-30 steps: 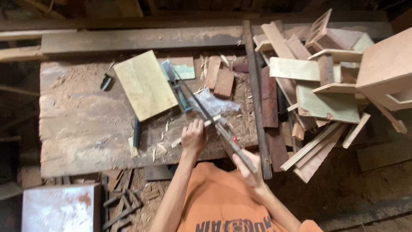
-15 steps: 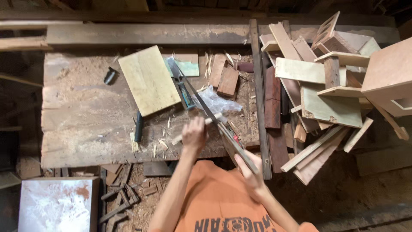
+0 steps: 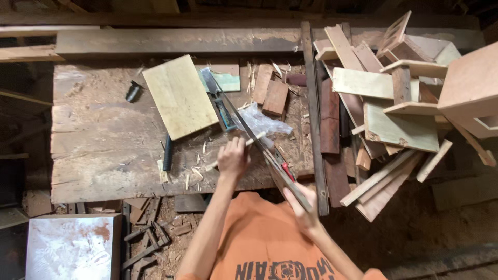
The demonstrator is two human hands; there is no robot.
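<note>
My right hand grips the handle of a hand saw at the front edge of the workbench. The long blade runs diagonally up and left across the bench to a pale rectangular board. My left hand is closed around a thin pale wooden stick, which lies on the bench right beside the saw blade. A crumpled clear plastic bag sits just above my left hand.
Several short wood blocks lie at the back of the bench. A big heap of offcut boards fills the right side. A dark tool handle and shavings lie on the bench. A long dark batten crosses the bench's right end.
The view has shifted slightly. Both hands stay in about the same place on the stick and the saw handle, with little visible movement.
</note>
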